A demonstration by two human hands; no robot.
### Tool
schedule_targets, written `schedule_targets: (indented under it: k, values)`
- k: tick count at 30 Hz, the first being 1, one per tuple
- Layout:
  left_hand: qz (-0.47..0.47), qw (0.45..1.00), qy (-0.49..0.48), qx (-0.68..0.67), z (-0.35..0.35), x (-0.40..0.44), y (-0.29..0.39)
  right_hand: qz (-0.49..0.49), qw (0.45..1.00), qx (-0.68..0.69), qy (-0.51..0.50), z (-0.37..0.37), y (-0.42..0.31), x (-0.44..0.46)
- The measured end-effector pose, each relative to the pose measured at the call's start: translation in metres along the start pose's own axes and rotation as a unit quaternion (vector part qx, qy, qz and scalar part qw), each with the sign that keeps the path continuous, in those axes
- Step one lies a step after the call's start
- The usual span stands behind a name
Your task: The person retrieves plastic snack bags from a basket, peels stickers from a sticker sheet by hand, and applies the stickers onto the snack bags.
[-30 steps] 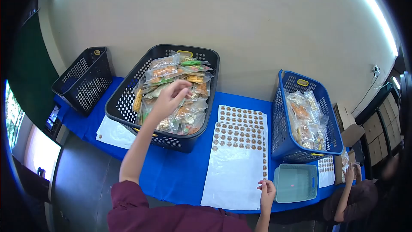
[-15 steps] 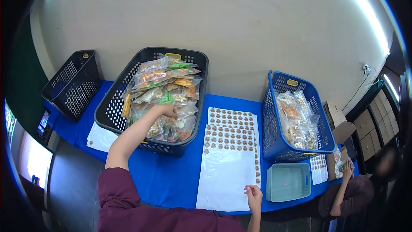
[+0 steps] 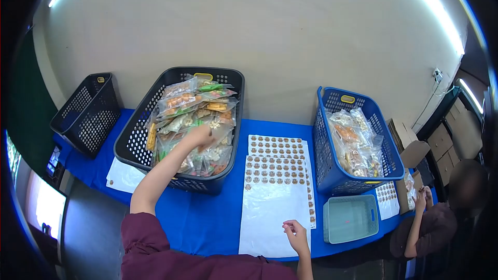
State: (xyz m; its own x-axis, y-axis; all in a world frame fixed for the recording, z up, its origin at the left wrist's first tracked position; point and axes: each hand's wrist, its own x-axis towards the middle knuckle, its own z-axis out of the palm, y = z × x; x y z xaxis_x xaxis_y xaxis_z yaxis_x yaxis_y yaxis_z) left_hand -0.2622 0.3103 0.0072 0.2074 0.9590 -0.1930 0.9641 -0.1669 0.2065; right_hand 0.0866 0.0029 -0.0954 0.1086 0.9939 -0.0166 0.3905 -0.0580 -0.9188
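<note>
My left hand (image 3: 201,137) reaches into the large black basket (image 3: 121,148), over a heap of clear plastic packets of cut vegetables (image 3: 179,105). Its fingers point down and are smeared by motion beside a blurred clear packet, so I cannot make out whether they grip it. My right hand (image 3: 297,237) hovers above the lower right part of a white sticker sheet (image 3: 270,223). Its thumb and index finger are slightly apart, with nothing visible between them. Rows of round brown stickers (image 3: 275,166) cover the sheet's upper part.
A blue basket (image 3: 324,163) with more packets stands right, behind a pale green tray (image 3: 350,238). Another black basket (image 3: 93,129) is at far left. A co-worker's hands (image 3: 424,197) hold something small beside a cardboard box (image 3: 403,197). The blue-clothed table (image 3: 207,223) runs along the wall.
The view has shifted slightly. My left hand stays over the packets, now blurred, with a blurred packet beside it. My right hand has moved a little left, its thumb and finger looser.
</note>
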Motion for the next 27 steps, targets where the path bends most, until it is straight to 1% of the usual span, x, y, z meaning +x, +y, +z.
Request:
schedule_targets:
  k: [1, 2, 3, 4, 5, 7, 8, 9, 11, 13, 15, 17, 18, 19, 20, 21, 22, 24, 25, 26, 27]
  values:
    - [0.059, 0.99, 0.103, -0.071, -0.013, -0.011, 0.002, 0.003, 1.0, -0.004, 0.0, -0.002, 0.001, -0.002]
    - [0.118, 0.962, 0.203, -0.14, -0.027, -0.025, 0.005, 0.003, 1.0, -0.004, 0.005, -0.004, 0.002, -0.004]
    - [0.149, 0.923, 0.276, -0.221, -0.043, -0.046, 0.019, 0.004, 1.0, -0.003, 0.011, -0.007, 0.002, -0.005]
    - [0.19, 0.878, 0.368, -0.242, -0.051, -0.059, 0.028, 0.005, 1.0, -0.003, 0.017, -0.011, 0.003, -0.007]
    - [0.188, 0.847, 0.372, -0.331, -0.057, -0.077, 0.041, 0.012, 1.0, 0.017, 0.021, -0.014, 0.003, -0.008]
    - [0.174, 0.766, 0.364, -0.5, -0.061, -0.117, 0.072, 0.025, 0.998, 0.057, 0.029, -0.019, 0.005, -0.01]
    - [0.168, 0.751, 0.361, -0.527, -0.056, -0.136, 0.085, 0.043, 0.993, 0.105, 0.019, -0.02, 0.012, -0.009]
    - [0.161, 0.735, 0.358, -0.553, -0.045, -0.152, 0.099, 0.04, 0.988, 0.148, 0.006, -0.019, 0.007, -0.011]
    - [0.173, 0.718, 0.279, -0.614, -0.011, -0.177, 0.128, 0.027, 0.972, 0.232, -0.019, -0.021, -0.018, -0.008]
    - [0.193, 0.717, 0.177, -0.646, 0.026, -0.193, 0.152, -0.004, 0.958, 0.278, -0.075, -0.022, -0.051, -0.008]
    - [0.19, 0.645, 0.077, -0.736, 0.068, -0.2, 0.169, -0.037, 0.941, 0.312, -0.123, -0.018, -0.074, -0.011]
    - [0.135, 0.625, 0.008, -0.769, 0.096, -0.21, 0.181, -0.039, 0.95, 0.288, -0.114, -0.009, -0.072, -0.013]
    - [0.083, 0.63, -0.011, -0.772, 0.105, -0.217, 0.185, -0.036, 0.957, 0.27, -0.104, -0.007, -0.073, -0.013]
    - [0.095, 0.618, -0.013, -0.78, 0.108, -0.221, 0.186, -0.035, 0.963, 0.252, -0.094, -0.007, -0.073, -0.013]
    - [0.109, 0.607, -0.014, -0.787, 0.107, -0.225, 0.187, -0.064, 0.976, 0.204, -0.049, -0.009, -0.074, -0.012]
    - [0.122, 0.597, -0.014, -0.793, 0.105, -0.229, 0.187, -0.061, 0.973, 0.221, -0.013, -0.009, -0.07, -0.011]
    - [0.13, 0.611, -0.022, -0.78, 0.101, -0.232, 0.183, -0.057, 0.969, 0.238, 0.023, -0.008, -0.064, -0.009]
    - [0.129, 0.629, 0.035, -0.766, 0.096, -0.237, 0.181, -0.043, 0.952, 0.288, 0.092, -0.007, -0.065, -0.009]
    - [0.126, 0.635, 0.064, -0.759, 0.094, -0.239, 0.179, -0.029, 0.951, 0.299, 0.067, -0.009, -0.063, -0.011]
    - [0.104, 0.601, 0.038, -0.792, 0.094, -0.24, 0.177, -0.015, 0.95, 0.31, 0.041, -0.011, -0.06, -0.013]
    - [0.084, 0.601, -0.026, -0.795, 0.095, -0.242, 0.173, 0.0, 0.947, 0.32, 0.014, -0.011, -0.057, -0.015]
